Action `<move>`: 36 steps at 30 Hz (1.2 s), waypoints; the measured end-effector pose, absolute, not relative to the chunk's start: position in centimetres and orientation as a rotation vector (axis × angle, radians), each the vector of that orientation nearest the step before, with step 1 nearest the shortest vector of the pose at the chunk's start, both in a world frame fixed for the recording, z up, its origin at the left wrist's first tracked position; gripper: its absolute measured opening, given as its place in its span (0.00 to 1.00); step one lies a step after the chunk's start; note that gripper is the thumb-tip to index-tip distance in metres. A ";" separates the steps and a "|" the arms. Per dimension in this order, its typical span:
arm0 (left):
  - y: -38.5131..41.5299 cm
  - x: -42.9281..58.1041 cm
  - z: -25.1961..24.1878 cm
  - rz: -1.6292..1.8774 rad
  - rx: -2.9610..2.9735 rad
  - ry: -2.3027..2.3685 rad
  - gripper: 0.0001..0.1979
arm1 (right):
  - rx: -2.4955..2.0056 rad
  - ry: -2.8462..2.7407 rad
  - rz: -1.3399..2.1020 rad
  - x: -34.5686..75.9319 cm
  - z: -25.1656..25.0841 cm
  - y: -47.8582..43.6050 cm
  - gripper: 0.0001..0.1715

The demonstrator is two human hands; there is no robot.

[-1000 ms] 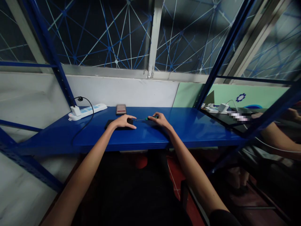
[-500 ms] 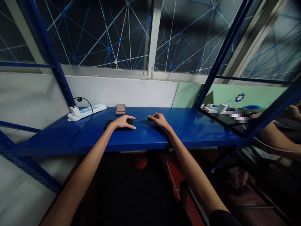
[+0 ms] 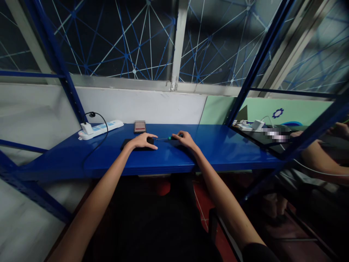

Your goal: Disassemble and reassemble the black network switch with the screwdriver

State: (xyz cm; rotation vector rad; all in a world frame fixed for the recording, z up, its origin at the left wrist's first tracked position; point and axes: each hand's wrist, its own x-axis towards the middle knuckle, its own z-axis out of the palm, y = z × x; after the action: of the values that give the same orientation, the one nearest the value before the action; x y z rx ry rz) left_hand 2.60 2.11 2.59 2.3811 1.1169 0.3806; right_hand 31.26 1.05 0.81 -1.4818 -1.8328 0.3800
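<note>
My left hand (image 3: 141,139) lies over a flat black box-like object (image 3: 149,142), thumb and fingers closed around its right-hand part. What kind of thing it is cannot be made out. Pinched in my right hand (image 3: 185,138) is a screwdriver (image 3: 169,138) with a green and dark handle, held level. Its thin shaft points left, at the object's right end, between my left thumb and fingers. Whether the tip touches the object is too small to tell. Both hands are at the blue table (image 3: 166,158).
A white power strip (image 3: 102,129) with a plug and black cable (image 3: 105,136) lies at the back left. Behind my left hand is a small transparent-lidded case (image 3: 140,126). Blue posts (image 3: 252,69) frame the table. Another person's arm (image 3: 317,154) is at the right.
</note>
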 end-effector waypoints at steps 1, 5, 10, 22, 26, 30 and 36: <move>2.0 2.6 2.6 0.374 2.379 1.121 0.42 | -1.499 -1.858 0.336 31.2 0.9 0.9 0.28; 1.9 2.7 2.8 0.385 2.366 1.133 0.42 | -1.541 -1.953 0.210 31.0 0.9 0.5 0.33; 1.9 2.7 2.8 0.380 2.370 1.139 0.42 | -1.415 -1.854 0.358 31.1 0.8 0.7 0.23; 1.9 2.7 2.8 0.401 2.344 1.135 0.41 | -1.491 -1.930 0.232 30.7 0.9 0.4 0.27; 1.9 2.7 2.8 0.419 2.350 1.125 0.41 | -1.405 -1.833 0.374 30.9 0.8 0.8 0.23; 1.9 2.7 2.8 0.412 2.345 1.122 0.41 | -1.517 -1.854 0.184 30.6 1.0 0.4 0.27; 1.8 2.7 2.9 0.406 2.342 1.129 0.41 | -1.485 -1.884 0.166 30.5 1.0 0.1 0.26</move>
State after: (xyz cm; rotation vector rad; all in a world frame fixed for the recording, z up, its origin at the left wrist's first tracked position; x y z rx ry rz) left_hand 2.74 1.76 2.85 2.3423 1.1289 0.4057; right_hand 30.49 0.07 0.96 -1.4853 -1.8844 0.1665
